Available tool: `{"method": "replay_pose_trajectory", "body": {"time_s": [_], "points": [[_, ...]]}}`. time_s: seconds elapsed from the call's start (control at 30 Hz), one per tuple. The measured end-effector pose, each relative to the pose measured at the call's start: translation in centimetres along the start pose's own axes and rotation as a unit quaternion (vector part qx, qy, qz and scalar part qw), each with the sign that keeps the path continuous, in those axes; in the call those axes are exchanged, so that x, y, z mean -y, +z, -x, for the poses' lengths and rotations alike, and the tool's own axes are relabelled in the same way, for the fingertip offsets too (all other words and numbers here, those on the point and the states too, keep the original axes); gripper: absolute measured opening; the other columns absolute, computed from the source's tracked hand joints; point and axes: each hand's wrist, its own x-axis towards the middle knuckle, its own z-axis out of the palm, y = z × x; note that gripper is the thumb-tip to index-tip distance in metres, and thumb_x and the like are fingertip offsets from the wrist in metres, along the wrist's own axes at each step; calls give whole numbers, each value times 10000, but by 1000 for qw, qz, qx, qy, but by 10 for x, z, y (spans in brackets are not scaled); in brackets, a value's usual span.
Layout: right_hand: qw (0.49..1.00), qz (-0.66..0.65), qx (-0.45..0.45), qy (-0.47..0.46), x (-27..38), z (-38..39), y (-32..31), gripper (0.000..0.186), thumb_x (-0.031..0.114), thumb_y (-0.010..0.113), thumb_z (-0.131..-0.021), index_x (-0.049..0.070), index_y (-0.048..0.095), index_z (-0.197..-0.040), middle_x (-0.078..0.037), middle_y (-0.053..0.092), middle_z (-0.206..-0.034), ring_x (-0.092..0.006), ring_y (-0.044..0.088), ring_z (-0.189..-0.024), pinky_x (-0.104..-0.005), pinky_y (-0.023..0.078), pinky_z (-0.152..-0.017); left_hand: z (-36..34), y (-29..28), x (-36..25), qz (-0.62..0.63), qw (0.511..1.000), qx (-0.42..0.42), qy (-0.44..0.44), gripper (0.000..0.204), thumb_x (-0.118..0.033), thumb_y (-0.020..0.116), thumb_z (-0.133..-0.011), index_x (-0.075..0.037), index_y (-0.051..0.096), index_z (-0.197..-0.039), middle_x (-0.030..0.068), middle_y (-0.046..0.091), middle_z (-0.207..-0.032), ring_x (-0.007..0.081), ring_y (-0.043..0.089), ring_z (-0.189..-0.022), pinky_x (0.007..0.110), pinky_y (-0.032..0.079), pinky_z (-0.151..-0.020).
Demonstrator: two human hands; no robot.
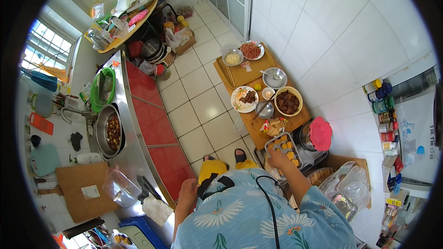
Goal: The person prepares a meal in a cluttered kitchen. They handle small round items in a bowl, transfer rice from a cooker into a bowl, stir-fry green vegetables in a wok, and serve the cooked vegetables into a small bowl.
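My right hand (pixel 277 157) is at the lower-left part of a metal tray (pixel 295 144) of golden pieces (pixel 287 144), its fingers curled down; what they grip is hidden. Near the counter's edge, my left hand (pixel 188 190) has its fingers drawn together, and anything in them is too small to make out. Just beyond the tray, food packets (pixel 272 128) lie on the wooden table (pixel 248 122), with a plate of rice and meat (pixel 238 103), a bowl of brown meat (pixel 287 102) and several steel bowls (pixel 275 78) behind them.
A steel counter (pixel 129 175) with red cabinets (pixel 152 129) runs along my left, holding a pan (pixel 107 129) and cutting board (pixel 83 189). The tiled floor (pixel 194 106) runs toward a glass door (pixel 230 0), with pots and a box (pixel 184 46) along it. A pink basin (pixel 320 133) sits right.
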Motion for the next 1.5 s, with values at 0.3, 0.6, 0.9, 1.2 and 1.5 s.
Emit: {"method": "replay_pose_trajectory", "body": {"time_s": [0.3, 0.6, 0.9, 1.2, 1.5], "points": [[999, -48, 12, 14, 37, -24, 9, 449, 221, 559, -822, 53, 523, -1236, -211, 633, -1106, -365, 599, -1041, -455, 478, -877, -58, -30, -8, -32, 999, 28, 5, 339, -217, 608, -876, -47, 575, -1167, 194, 557, -1213, 371, 542, -1130, 426, 459, -934], [962, -190, 31, 194, -71, -39, 93, 395, 171, 580, -853, 59, 555, -1231, -170, 662, -1005, -254, 681, -684, -358, 543, -609, -125, -45, 32, 26, 999, 27, -6, 346, -229, 574, -884, 0, 586, -1144, 201, 598, -1145, 353, 587, -1067, 401, 476, -907], [787, -458, 6, 414, -89, -8, 118, 340, 156, 508, -886, 62, 522, -1213, -188, 661, -952, -354, 661, -751, -458, 531, -692, -92, 4, 306, -298, 908, 282, 88, 283, -264, 554, -827, -6, 667, -804, 218, 664, -860, 377, 643, -810, 463, 509, -732], [892, -386, 7, 237, -7, -63, 86, 453, 120, 556, -819, 25, 528, -1261, -141, 673, -839, -218, 661, -654, -333, 509, -523, -102, -18, 297, -113, 975, 157, 108, 229, -211, 606, -845, 12, 657, -857, 170, 662, -850, 281, 671, -725, 389, 558, -659], [893, -378, -48, 239, -19, -84, 86, 349, 111, 559, -831, 26, 575, -1170, -160, 657, -824, -241, 658, -646, -347, 498, -498, -153, -10, 185, 267, 948, 40, -167, 222, -163, 530, -918, 0, 600, -1050, 53, 623, -825, 152, 588, -665, 301, 509, -595]]}}
